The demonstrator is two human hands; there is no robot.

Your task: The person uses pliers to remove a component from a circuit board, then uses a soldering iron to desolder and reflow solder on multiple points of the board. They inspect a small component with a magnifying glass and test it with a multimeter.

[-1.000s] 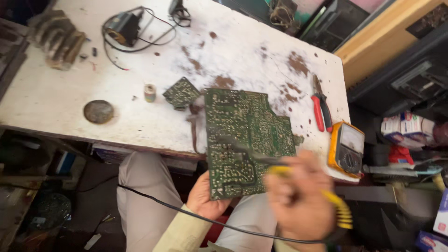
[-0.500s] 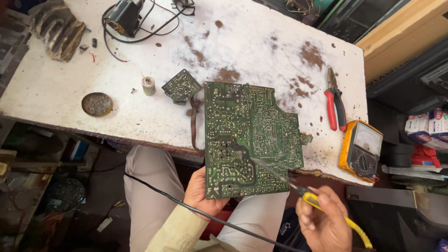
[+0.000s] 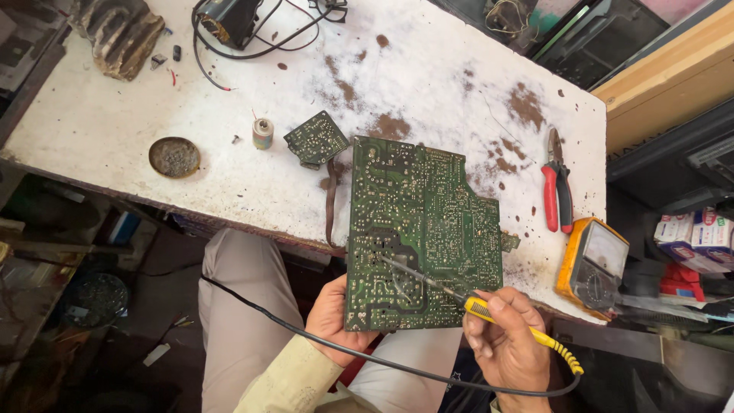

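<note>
Over the near edge of the desk [image 3: 99, 130], at six o'clock in the view, the left hand [image 3: 332, 317] comes up from below with its palm under the lower left corner of the green circuit board [image 3: 424, 229]; its grip is closed on that corner, thumb against the edge, fingers hidden behind the board; the right hand [image 3: 508, 344] sits at five o'clock, knuckles up, fingers wrapped shut around the yellow handle of the soldering iron [image 3: 478, 307], much as one holds a pen; a black cord runs from the handle's end and loops across the lap; the desk is white, worn and blotched with brown stains; red-handled pliers [image 3: 556, 191] lie at three o'clock, an orange multimeter [image 3: 595, 264] just below them at the desk's corner; a small circuit board [image 3: 316, 139] and a round tin [image 3: 174, 157] lie toward nine and ten o'clock; cluttered shelves flank both sides; the board's long axis runs twelve to six, solder side up, far end resting on the desk; the iron points toward ten o'clock, its tip on the board's lower middle.
</note>
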